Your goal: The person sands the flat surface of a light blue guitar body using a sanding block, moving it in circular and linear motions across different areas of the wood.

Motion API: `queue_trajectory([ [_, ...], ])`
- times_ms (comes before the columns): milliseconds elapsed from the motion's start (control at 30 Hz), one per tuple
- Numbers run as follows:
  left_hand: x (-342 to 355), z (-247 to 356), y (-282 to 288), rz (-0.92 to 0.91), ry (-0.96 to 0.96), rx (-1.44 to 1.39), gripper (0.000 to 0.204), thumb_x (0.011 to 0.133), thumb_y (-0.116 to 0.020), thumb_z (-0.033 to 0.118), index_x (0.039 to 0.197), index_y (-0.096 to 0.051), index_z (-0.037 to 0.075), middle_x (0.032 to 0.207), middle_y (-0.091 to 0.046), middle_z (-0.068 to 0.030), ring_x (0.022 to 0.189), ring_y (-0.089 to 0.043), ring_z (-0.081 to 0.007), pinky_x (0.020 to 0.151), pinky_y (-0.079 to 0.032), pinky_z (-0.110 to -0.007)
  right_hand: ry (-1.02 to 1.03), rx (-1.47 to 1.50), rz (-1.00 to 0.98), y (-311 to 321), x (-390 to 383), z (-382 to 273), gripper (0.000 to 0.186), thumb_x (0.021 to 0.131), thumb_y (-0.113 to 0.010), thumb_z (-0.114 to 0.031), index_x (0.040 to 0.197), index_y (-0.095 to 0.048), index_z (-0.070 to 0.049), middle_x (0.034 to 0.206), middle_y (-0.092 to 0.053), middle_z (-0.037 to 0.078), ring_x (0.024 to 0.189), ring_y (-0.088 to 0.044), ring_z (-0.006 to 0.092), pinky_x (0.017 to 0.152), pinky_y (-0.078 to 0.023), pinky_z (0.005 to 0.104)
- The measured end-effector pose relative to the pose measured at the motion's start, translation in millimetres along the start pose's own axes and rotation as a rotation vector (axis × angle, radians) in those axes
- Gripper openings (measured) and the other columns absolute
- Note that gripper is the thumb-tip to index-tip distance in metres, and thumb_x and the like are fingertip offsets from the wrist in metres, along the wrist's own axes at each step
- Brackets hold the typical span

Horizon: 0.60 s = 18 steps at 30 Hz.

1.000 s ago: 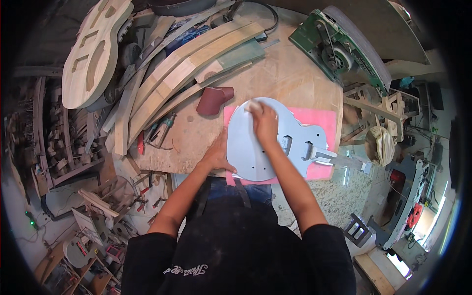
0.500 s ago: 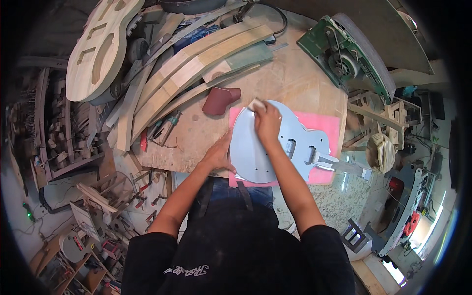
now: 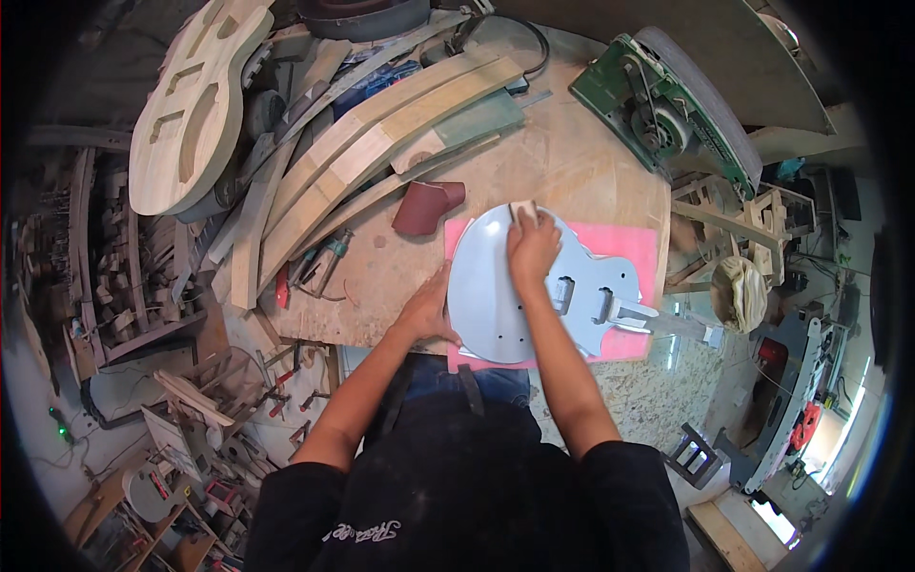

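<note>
Left head fisheye, close range, looking down: torso [image 3: 457,477] at 6 o'clock, right hand [image 3: 535,252] near centre toward 2, desk [image 3: 562,172] toward 12.

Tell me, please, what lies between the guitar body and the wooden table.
A pink sheet lies between the guitar body and the wooden table; the head view shows it sticking out past parts of the body's edge.
</note>
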State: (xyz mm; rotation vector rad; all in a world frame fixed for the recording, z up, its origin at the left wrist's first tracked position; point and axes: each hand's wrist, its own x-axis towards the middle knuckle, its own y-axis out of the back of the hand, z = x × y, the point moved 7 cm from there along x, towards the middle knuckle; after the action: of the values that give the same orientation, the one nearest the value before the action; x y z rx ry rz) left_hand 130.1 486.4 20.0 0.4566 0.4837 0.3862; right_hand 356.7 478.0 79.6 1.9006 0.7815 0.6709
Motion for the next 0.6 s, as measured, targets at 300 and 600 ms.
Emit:
queue_trajectory([
  [300, -4.6, -2.0, 2.2, -0.008, 0.018, 0.016, 0.168, 0.038, -0.103, 0.04, 0.166, -0.004, -0.005, 0.171, -0.018, -0.0302, 0.159, -0.023, -0.04, 0.132, -0.019, -0.044, 0.075, 0.03, -0.072, -4.8, -8.4, -3.1, 0.035, 0.089, -0.073, -0.022, 0.122, -0.076, -0.012, 0.136, -0.062, 0.015, 0.116, -0.058, 0.0393, 0.094, -0.048, 0.0559],
  [600, 1.4, -1.2, -0.3, 0.005, -0.001, -0.024, 0.168, 0.038, -0.103, 0.041, 0.166, -0.005, -0.004, 0.171, -0.018, -0.0303, 0.16, -0.021, -0.0418, 0.131, -0.019, -0.048, 0.183, 0.053, -0.104, -25.0, -45.8, -35.8, 0.036, 0.087, -0.074, -0.021, 0.123, -0.076, -0.017, 0.133, -0.063, 0.017, 0.117, -0.059, 0.0386, 0.094, -0.047, 0.054],
])
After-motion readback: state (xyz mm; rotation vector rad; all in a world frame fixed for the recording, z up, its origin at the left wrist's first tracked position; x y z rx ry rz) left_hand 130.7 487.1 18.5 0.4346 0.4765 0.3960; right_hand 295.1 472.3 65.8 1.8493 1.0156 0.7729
